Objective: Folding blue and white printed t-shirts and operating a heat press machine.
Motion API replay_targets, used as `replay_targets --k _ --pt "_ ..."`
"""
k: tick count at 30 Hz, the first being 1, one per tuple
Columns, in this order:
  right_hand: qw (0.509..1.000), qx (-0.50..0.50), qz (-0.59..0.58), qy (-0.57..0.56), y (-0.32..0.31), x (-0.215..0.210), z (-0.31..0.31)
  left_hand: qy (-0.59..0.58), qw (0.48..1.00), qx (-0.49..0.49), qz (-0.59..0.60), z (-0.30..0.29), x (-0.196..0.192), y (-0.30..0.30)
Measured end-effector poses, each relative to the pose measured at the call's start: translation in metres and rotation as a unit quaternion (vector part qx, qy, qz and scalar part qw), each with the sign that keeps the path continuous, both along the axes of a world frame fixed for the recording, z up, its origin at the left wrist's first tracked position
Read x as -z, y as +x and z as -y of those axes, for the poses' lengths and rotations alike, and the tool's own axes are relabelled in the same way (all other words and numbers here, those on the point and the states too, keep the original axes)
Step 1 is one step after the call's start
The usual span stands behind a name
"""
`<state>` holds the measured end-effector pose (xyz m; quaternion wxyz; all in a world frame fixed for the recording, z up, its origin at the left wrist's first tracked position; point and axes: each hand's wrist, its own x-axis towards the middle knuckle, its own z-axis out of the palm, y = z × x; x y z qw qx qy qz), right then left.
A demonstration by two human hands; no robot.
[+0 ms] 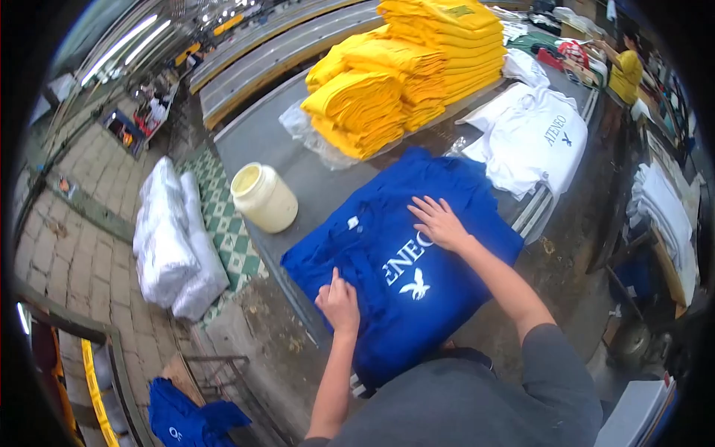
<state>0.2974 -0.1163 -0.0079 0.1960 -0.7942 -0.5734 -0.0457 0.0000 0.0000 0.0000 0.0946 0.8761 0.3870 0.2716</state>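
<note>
A blue T-shirt (454, 179) with white lettering and a white bird print lies spread on the dark table before me, its neckline and small white label toward the left. My right hand (439, 223) rests flat on the shirt beside the lettering, fingers spread. Near the neckline, my left hand (339, 302) touches the blue cloth with its index finger stretched out and the other fingers bent. No cloth is visibly gripped by either hand. The shirt's lower part hangs over the table's near edge, against my body.
A cream plastic jar (267, 200) stands open at the table's left edge. Beyond are tall stacks of folded yellow shirts (417, 82) and a white printed shirt (532, 138). Plastic-wrapped bundles (175, 246) stand on the floor at left. A person in yellow (627, 74) works far right.
</note>
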Motion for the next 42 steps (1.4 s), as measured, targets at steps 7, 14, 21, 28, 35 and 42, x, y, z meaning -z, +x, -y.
replay_targets --k 7,14,21,28,35,42 --pt "0.943 0.295 -0.011 -0.151 0.159 -0.011 0.024 0.005 0.996 0.013 -0.094 0.006 -0.020 -0.004" --pt "0.942 0.296 -0.128 0.091 0.162 0.006 0.020 0.010 0.982 -0.003 -0.187 0.008 -0.024 0.005" --pt "0.967 0.112 0.053 0.225 0.076 -0.044 -0.013 0.012 0.977 -0.019 -0.214 0.005 -0.022 0.009" --pt "0.979 -0.118 0.018 0.164 0.025 -0.018 0.002 0.011 0.976 -0.020 -0.218 0.005 -0.020 0.013" --pt "0.932 0.226 -0.082 0.272 0.120 -0.063 0.025 0.010 0.977 -0.032 -0.212 0.006 -0.023 0.013" --pt "0.967 0.063 -0.247 0.027 0.166 -0.008 0.037 0.011 0.978 -0.034 -0.205 0.008 -0.022 0.013"
